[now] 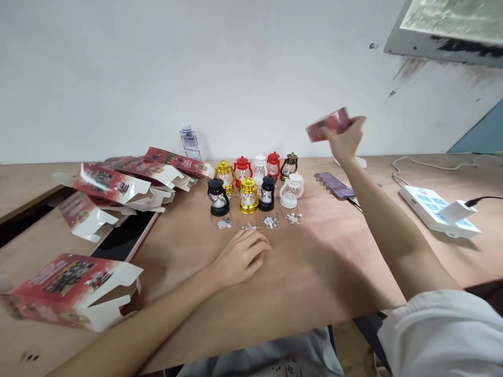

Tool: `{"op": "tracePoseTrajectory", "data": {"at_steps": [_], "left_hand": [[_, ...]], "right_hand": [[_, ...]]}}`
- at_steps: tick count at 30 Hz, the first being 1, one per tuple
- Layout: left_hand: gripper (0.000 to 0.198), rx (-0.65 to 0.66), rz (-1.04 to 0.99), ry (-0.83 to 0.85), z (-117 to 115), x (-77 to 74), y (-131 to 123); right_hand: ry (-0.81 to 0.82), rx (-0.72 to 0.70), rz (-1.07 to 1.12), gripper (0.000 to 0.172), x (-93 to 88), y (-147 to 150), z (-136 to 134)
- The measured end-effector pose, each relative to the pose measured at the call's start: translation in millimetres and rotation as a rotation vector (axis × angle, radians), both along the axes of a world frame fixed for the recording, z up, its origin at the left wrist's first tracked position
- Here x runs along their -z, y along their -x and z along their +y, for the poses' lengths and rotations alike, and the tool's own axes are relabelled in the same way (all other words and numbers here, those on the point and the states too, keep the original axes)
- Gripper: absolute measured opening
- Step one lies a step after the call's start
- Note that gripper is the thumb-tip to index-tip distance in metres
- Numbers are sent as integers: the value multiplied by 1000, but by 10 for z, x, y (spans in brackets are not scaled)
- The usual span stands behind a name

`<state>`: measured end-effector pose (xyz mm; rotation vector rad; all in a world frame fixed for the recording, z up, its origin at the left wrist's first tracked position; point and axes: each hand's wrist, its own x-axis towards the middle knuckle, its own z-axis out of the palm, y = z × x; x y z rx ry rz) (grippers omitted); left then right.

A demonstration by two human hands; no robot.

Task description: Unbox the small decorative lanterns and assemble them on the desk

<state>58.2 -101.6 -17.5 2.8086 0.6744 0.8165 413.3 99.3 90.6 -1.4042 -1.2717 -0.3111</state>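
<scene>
My right hand [348, 140] is raised in front of the wall, closed round a small red printed box [329, 124]. My left hand [242, 256] lies on the table, palm down, its fingers loosely bent with nothing visible in them. Just beyond its fingertips are small metal and white parts with wire handles [271, 222]. Behind these stand several miniature lanterns in two rows, among them a black lantern [218, 198], a gold lantern [248, 196], a white lantern [292, 190], a red lantern [273, 164] and a bronze lantern [290, 166].
Opened red cartons [113, 183] are heaped at the left, with another open carton [70, 290] nearer me. A plastic bottle [190, 141] stands by the wall. To the right lie a phone [335, 185] with a cable and a white power strip [438, 209] with a plug in it.
</scene>
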Motion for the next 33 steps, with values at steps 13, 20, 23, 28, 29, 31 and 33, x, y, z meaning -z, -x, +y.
{"op": "tracePoseTrajectory", "data": {"at_steps": [13, 20, 23, 28, 29, 31, 33], "left_hand": [[62, -54, -848, 580, 37, -131, 35], [53, -410, -985, 707, 158, -184, 241], [53, -495, -992, 669, 223, -188, 314], [54, -535, -942, 631, 234, -193, 309], [55, -537, -936, 628, 229, -189, 302], [57, -534, -935, 622, 221, -183, 296], [58, -525, -937, 620, 217, -180, 298]], "right_hand": [[203, -842, 526, 59, 723, 1550, -1815], [271, -879, 59, 56, 993, 1645, -2004], [391, -918, -13, 52, 1091, 1584, -1910], [497, -1056, 176, 51, 1169, 1560, -1810], [503, -1089, 227, 51, 1169, 1563, -1809], [518, -1166, 315, 52, 1158, 1574, -1822], [534, -1232, 368, 52, 1137, 1594, -1848]]}}
